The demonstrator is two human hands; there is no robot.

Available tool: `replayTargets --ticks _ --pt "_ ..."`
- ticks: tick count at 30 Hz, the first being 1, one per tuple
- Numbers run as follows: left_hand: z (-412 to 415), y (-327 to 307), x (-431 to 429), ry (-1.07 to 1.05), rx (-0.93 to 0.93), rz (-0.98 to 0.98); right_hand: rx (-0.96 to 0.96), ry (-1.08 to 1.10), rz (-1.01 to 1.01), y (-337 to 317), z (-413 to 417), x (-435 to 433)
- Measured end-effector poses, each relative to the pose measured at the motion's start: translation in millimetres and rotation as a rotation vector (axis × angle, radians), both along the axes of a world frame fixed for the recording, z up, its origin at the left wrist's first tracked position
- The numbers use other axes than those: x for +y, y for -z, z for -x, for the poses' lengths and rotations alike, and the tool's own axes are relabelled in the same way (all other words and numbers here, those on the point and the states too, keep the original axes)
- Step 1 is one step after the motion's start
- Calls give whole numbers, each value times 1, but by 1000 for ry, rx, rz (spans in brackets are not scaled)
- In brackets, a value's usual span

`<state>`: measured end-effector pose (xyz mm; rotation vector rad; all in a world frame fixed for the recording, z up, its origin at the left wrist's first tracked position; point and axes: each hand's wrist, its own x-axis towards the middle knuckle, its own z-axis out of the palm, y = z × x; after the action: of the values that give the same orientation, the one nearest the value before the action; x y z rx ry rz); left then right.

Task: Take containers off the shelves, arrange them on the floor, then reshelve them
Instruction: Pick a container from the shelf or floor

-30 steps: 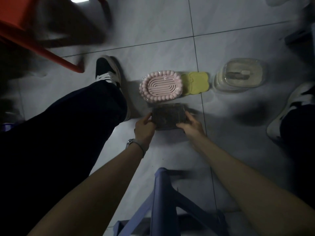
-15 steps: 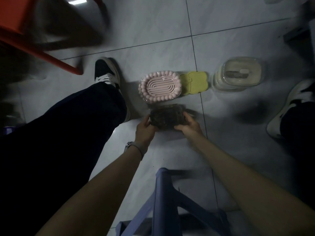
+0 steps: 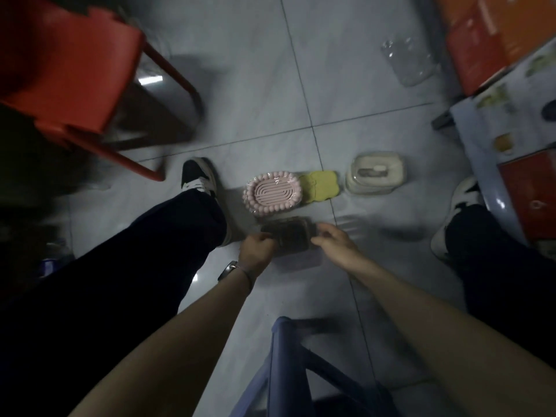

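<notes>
A dark, see-through rectangular container (image 3: 290,236) is held just above the tiled floor (image 3: 258,85), with its shadow under it. My left hand (image 3: 255,251) grips its left end and my right hand (image 3: 332,240) grips its right end. Just beyond it on the floor sit a pink oval soap dish (image 3: 272,195) with a beaded rim, a yellow-green lidded box (image 3: 320,186) touching the dish, and a clear square container (image 3: 376,173) with a pale lid further right.
A red chair (image 3: 69,64) stands at the upper left and a blue stool (image 3: 285,371) sits below my arms. My legs and sneakers flank the containers. A clear jar (image 3: 406,63) lies far right near orange boxes (image 3: 493,34) and a low patterned surface (image 3: 508,121).
The view has tilted up, showing more of the floor and the right side. The dark container has been lifted slightly off the floor toward me, still between both hands.
</notes>
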<state>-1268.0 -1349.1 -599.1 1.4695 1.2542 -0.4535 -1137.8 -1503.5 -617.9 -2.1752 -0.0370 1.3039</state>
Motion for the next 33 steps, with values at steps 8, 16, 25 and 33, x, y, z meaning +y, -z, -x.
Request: replayTargets --ticks 8,16,25,33 --pt "-39 -114 -17 293 -211 -169 -170 -142 -77 -106 -8 -18" --pt "-60 -231 -45 652 -284 -408 -431 -186 -118 -247 -31 -58" --pt "-104 -379 -96 770 -547 -617 -707 -105 -93 -397 -53 -132" --pt "-140 -503 -166 922 -790 -697 -978 10 -36 -516 -55 -214"
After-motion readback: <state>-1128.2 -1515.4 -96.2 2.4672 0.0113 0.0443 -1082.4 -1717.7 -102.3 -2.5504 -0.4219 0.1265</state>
